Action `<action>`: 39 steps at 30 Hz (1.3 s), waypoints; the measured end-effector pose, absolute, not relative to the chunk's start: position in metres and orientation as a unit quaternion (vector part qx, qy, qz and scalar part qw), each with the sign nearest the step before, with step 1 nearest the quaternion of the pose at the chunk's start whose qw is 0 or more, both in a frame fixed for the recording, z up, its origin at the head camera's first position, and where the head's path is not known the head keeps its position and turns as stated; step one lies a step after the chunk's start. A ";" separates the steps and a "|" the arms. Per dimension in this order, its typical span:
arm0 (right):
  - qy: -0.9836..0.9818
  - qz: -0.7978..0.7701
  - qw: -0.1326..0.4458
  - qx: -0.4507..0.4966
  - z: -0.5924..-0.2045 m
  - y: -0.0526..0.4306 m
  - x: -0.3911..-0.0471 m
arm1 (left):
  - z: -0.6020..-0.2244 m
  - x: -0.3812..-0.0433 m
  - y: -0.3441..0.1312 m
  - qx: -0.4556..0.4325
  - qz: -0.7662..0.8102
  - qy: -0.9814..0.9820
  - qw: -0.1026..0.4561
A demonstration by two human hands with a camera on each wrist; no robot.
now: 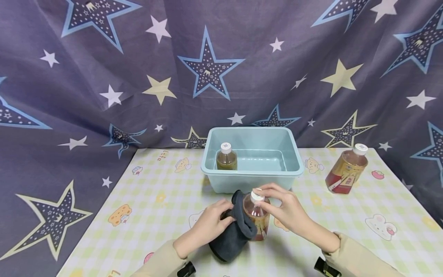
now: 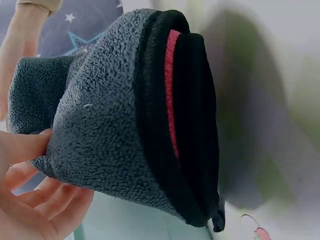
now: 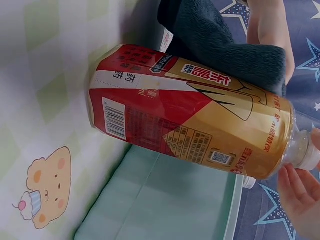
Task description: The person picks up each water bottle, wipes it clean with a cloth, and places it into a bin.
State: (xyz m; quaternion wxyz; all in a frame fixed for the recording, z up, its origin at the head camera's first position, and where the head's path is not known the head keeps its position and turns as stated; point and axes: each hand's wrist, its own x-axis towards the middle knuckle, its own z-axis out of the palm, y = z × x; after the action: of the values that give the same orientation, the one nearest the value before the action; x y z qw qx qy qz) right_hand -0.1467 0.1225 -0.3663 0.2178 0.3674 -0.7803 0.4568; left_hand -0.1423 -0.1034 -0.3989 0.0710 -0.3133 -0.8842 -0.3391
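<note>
My right hand (image 1: 282, 201) grips the white cap of a bottle (image 1: 257, 223) with a red and gold label. In the right wrist view this bottle (image 3: 190, 110) shows its barcode, with fingers around the cap. A dark grey cloth (image 1: 230, 234), folded over and fuzzy, is pinched in my left hand (image 1: 211, 225) and lies against the bottle's left side. The left wrist view shows the cloth (image 2: 105, 115) bunched, with black edging and a strip of red; thumb and fingers hold its lower end.
Behind the hands stands a light blue plastic basin (image 1: 252, 181) holding a white-capped bottle (image 1: 226, 157) at its left. A further red and gold bottle (image 1: 347, 169) stands at the table's right rear. A starry curtain (image 1: 214, 111) hangs behind the checked tablecloth (image 1: 155, 215).
</note>
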 end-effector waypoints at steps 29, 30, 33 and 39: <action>-0.779 0.462 0.213 0.366 -0.367 0.122 -0.146 | -0.406 -0.143 -0.102 -0.322 -0.306 -0.891 0.092; -0.780 0.462 0.213 0.365 -0.367 0.122 -0.146 | -0.408 -0.143 -0.102 -0.322 -0.301 -0.893 0.088; -0.780 0.460 0.217 0.366 -0.367 0.122 -0.145 | -0.413 -0.145 -0.102 -0.322 -0.292 -0.897 0.078; -0.781 0.458 0.218 0.365 -0.367 0.122 -0.146 | -0.420 -0.149 -0.102 -0.322 -0.274 -0.905 0.048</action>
State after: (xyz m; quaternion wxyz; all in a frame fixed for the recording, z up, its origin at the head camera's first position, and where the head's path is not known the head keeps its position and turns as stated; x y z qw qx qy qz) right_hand -0.1457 0.1221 -0.3669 0.2182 0.3647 -0.7809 0.4577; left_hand -0.1485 -0.1022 -0.4201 0.0480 -0.3225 -0.9049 -0.2736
